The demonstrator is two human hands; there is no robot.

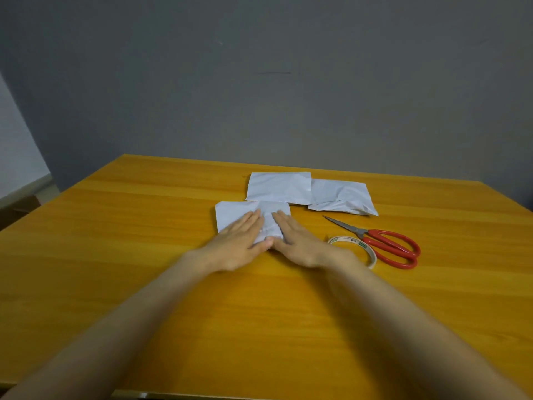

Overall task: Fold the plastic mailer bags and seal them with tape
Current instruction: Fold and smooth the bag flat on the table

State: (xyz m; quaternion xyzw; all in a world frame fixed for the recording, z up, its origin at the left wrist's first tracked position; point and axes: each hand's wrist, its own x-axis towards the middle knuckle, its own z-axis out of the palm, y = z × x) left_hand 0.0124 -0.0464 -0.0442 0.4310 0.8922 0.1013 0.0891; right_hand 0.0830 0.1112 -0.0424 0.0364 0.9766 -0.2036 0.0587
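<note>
L hand, R hand press crinkly mailer

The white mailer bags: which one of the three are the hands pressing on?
The nearest bag, at front left. The left hand and the right hand lie flat on it; the far bag and the crumpled right bag lie untouched behind it.

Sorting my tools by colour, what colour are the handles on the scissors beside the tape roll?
The scissors' handles are red; head view.
</note>
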